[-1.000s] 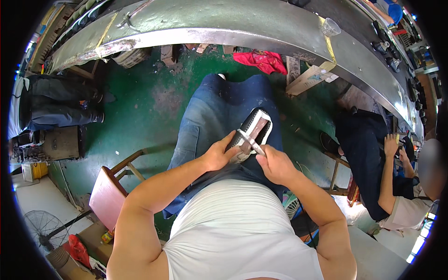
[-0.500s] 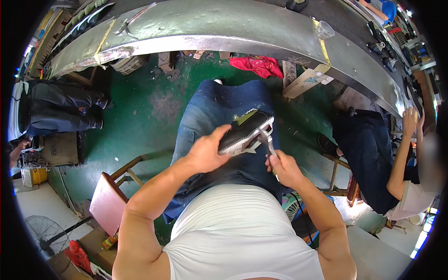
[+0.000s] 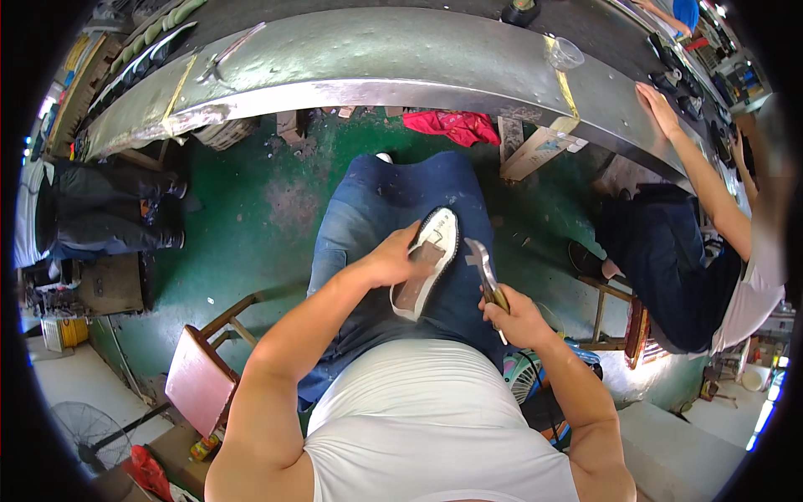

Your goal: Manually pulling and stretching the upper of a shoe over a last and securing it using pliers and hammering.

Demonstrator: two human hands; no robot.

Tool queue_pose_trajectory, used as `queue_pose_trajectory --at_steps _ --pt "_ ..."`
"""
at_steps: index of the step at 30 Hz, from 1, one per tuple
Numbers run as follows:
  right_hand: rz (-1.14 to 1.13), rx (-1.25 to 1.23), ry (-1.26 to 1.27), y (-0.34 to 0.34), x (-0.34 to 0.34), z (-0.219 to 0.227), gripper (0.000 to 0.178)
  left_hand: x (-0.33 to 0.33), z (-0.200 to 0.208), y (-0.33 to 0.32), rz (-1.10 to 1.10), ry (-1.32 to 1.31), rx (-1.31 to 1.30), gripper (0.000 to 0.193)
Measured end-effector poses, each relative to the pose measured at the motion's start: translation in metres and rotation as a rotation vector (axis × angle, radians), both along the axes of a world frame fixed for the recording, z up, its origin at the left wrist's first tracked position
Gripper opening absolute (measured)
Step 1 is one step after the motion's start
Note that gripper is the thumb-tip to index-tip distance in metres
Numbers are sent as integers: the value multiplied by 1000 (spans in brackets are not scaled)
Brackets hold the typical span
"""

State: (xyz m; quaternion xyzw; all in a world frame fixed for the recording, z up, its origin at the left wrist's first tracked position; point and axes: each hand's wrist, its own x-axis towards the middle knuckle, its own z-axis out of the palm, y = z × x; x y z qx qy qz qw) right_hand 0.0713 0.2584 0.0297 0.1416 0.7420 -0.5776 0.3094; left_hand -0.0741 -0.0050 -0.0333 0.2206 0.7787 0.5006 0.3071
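Green floor (image 3: 238, 226) spreads beneath a long metal-edged workbench (image 3: 376, 54). Over the person's blue denim lap (image 3: 339, 222), the left hand (image 3: 395, 261) clasps a dark-edged shoe (image 3: 431, 251), white-and-brown face upward, fingers gripping its left side. The right hand (image 3: 514, 320) wraps its curled fingers around a hammer (image 3: 485, 269), whose metal head hangs just right of the shoe, apart from it.

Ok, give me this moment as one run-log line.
Left hand: holds black shoe, white-and-brown side up; Right hand: grips silvery metal hammer; Contact: hammer apart from shoe; Place: over blue denim lap
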Motion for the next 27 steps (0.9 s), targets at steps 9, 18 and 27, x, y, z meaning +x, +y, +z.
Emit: queue_pose_trajectory --at_steps 9,18,27 --pt "296 186 170 -19 -19 -9 22 29 11 3 22 564 -555 30" --pt "336 39 -34 -12 -39 12 24 45 22 -7 437 263 -219 25" --pt "489 -73 -417 2 -104 53 27 47 45 18 210 586 -317 18"
